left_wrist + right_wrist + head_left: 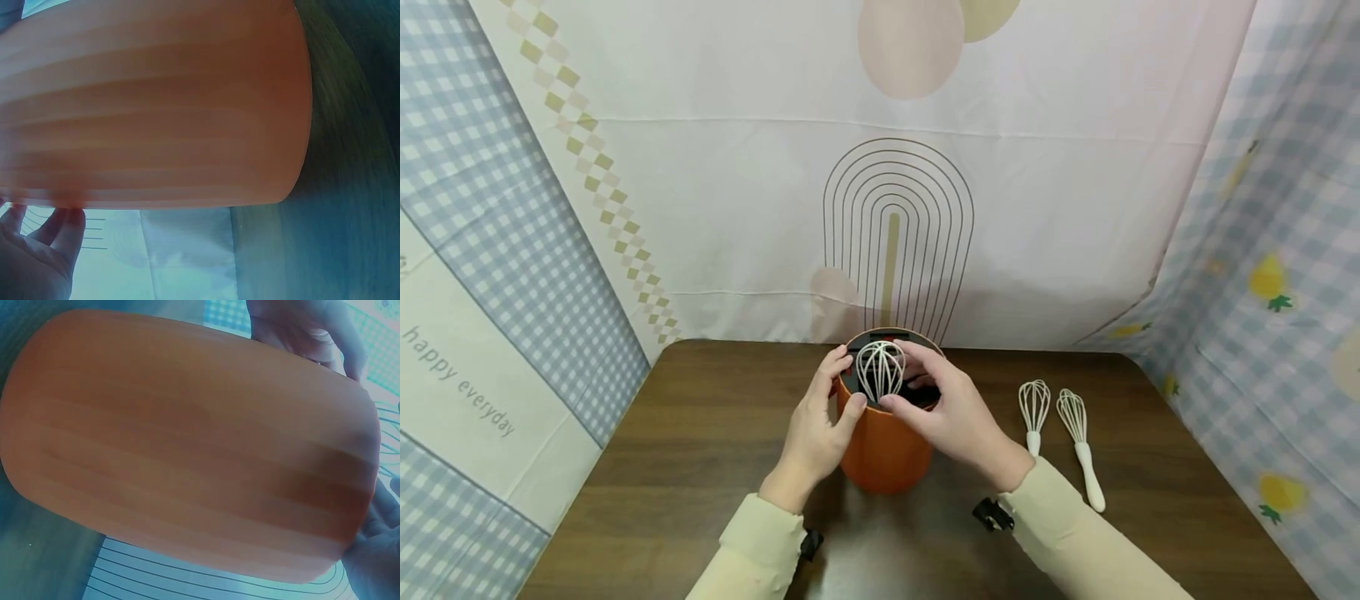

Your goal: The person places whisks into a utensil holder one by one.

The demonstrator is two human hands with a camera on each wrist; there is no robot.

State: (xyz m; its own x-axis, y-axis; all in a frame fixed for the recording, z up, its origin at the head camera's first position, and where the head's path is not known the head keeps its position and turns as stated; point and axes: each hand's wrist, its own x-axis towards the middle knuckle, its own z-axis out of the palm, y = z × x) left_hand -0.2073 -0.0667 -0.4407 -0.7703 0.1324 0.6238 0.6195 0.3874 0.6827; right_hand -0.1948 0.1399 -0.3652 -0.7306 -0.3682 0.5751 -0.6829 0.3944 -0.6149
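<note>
An orange pot-like container point(887, 450) with ribbed sides stands upright on the table in the head view; it fills much of both wrist views. A white balloon whisk point(881, 371) stands in its opening, wire head up, its lower part hidden inside. My left hand point(816, 425) grips the container's left side at the rim, thumb in front and fingers behind. From the right, my right hand point(951, 408) holds the whisk's wire head, thumb at its base and fingers behind it. In the right wrist view, the whisk wires point(389, 440) show past the rim.
Two more white whisks, one point(1034, 408) partly hidden by the right sleeve and another point(1081, 446) beside it, lie at right on the brown wooden table point(700, 467). Patterned cloth point(737, 208) hangs behind the table, with checked cloth at both sides.
</note>
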